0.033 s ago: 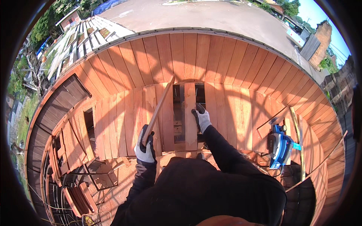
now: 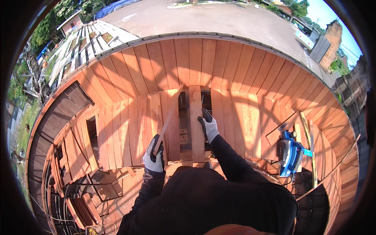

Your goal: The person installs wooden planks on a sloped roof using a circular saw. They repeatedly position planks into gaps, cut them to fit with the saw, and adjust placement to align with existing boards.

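Note:
My left hand (image 2: 154,158), in a white glove with dark fingertips, is closed on the near end of a narrow wooden plank (image 2: 168,119). That plank is turned on its edge and slants away to the far side of the decking. My right hand (image 2: 209,127), gloved alike, grips the right edge of a loose wooden board (image 2: 196,125). This board lies lengthwise over an opening in the planking, with dark gaps on both sides of it. Its underside and my right fingertips beneath it are hidden.
Curved reddish planking (image 2: 235,64) arcs around me. A blue power planer (image 2: 290,154) stands at the right, beside a long yellowish strip (image 2: 308,145). Stacked boards (image 2: 82,209) lie low at the left. Another opening (image 2: 92,129) breaks the planking on the left.
The plank in my left hand has rolled, so a thinner edge shows, and that hand has shifted slightly right. The loose board at my right hand has come slightly toward me.

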`<act>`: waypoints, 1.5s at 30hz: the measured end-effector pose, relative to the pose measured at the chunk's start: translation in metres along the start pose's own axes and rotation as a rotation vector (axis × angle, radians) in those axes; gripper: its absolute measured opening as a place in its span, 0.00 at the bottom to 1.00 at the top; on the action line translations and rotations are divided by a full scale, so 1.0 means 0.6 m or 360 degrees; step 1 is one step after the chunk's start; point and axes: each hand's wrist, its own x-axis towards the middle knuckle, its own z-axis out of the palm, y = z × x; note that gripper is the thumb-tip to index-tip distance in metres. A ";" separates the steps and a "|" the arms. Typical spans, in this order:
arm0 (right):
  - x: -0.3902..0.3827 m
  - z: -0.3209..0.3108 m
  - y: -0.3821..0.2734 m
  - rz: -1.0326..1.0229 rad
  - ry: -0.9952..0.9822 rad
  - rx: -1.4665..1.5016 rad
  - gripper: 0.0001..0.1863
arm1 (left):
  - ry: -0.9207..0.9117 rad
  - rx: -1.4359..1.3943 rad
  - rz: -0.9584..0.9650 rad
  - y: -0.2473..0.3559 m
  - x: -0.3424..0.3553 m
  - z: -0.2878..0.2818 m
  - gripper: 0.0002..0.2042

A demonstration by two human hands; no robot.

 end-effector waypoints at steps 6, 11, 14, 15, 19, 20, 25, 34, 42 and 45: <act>0.015 -0.024 0.052 0.0307 -0.0049 -0.0212 0.23 | -0.0296 0.0582 0.0407 -0.023 0.006 0.036 0.27; -0.013 -0.018 0.010 0.0173 0.0041 -0.0218 0.20 | -0.0847 0.0980 0.0538 -0.050 -0.001 0.041 0.33; -0.001 -0.018 0.018 0.0053 0.0025 -0.0172 0.20 | -0.0982 0.1050 0.0563 -0.083 -0.007 0.057 0.35; -0.001 -0.017 0.020 0.0018 -0.0001 -0.0112 0.20 | -0.1021 0.1136 0.0579 -0.076 -0.002 0.063 0.36; 0.002 -0.011 0.024 0.0098 0.0001 -0.0046 0.22 | -0.1102 0.1342 0.0633 -0.076 0.005 0.074 0.42; 0.005 -0.008 0.028 0.0100 0.0003 -0.0065 0.23 | -0.1090 0.1359 0.0617 -0.080 0.004 0.077 0.43; 0.032 -0.008 0.060 0.0178 -0.0014 -0.0051 0.23 | -0.1045 0.1680 0.0613 -0.080 0.004 0.094 0.46; 0.055 -0.020 0.091 0.0493 0.0015 -0.0310 0.26 | -0.1279 0.1849 0.0522 -0.088 0.020 0.114 0.48; 0.031 -0.005 0.069 0.0314 -0.0060 -0.0231 0.29 | -0.1321 0.1947 0.0363 -0.069 0.033 0.105 0.52; 0.035 -0.009 0.061 0.0335 -0.0114 -0.0367 0.30 | -0.1297 0.1913 0.0335 -0.073 0.032 0.103 0.52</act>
